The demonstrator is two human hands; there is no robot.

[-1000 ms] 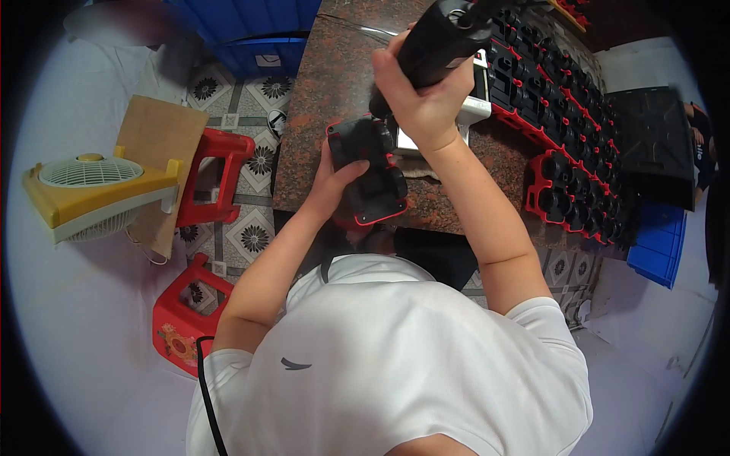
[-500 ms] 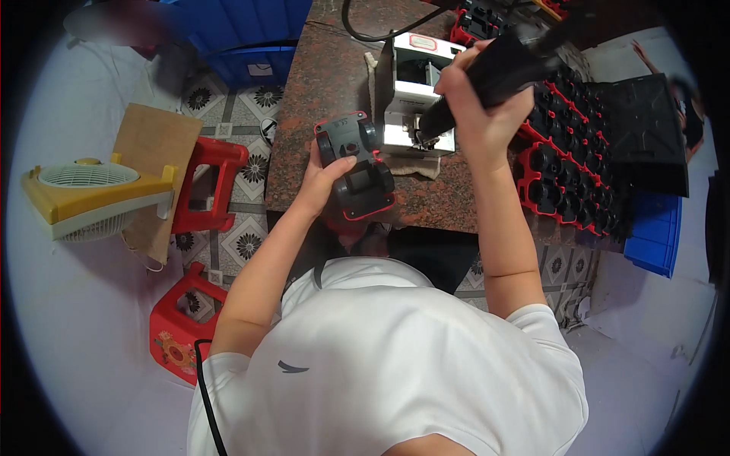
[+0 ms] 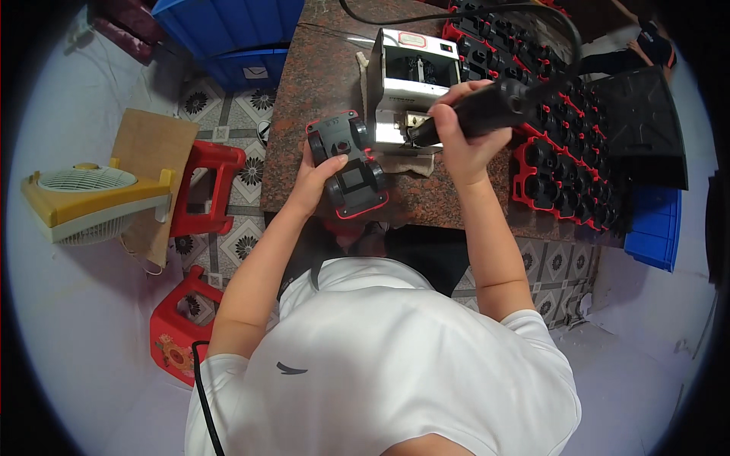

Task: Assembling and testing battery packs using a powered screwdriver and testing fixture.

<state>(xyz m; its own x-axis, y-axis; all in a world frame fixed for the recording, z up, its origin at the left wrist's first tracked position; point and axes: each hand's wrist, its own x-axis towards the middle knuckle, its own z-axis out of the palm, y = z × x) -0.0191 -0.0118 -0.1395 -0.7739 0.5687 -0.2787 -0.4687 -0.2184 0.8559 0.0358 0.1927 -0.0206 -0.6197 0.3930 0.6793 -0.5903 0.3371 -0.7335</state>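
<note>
My left hand (image 3: pixel 310 185) holds a toy car chassis (image 3: pixel 353 178) over the near left part of the table, thumb across its grey underside. The chassis has black wheels at its sides and red trim along its ends. My right hand (image 3: pixel 469 150) is wrapped round a black corded electric screwdriver (image 3: pixel 483 112). The screwdriver slants down to the left, its tip at the front of a white, box-shaped screw feeder (image 3: pixel 417 88). Whether a screw sits on the tip is too small to tell. The feeder rests on a folded cloth (image 3: pixel 418 165).
Rows of similar black and red car chassis (image 3: pixel 559 171) stand on the right of the speckled table (image 3: pixel 300 99). A black cable (image 3: pixel 574 57) loops above them. Beyond are a black crate (image 3: pixel 642 129), blue bins (image 3: pixel 247 26), and another person (image 3: pixel 646 49). Red stools (image 3: pixel 209 186) stand left.
My right hand and the screwdriver have come down and slightly left, with the tip still at the feeder's front. The chassis stays in my left hand, shifted slightly left in view.
</note>
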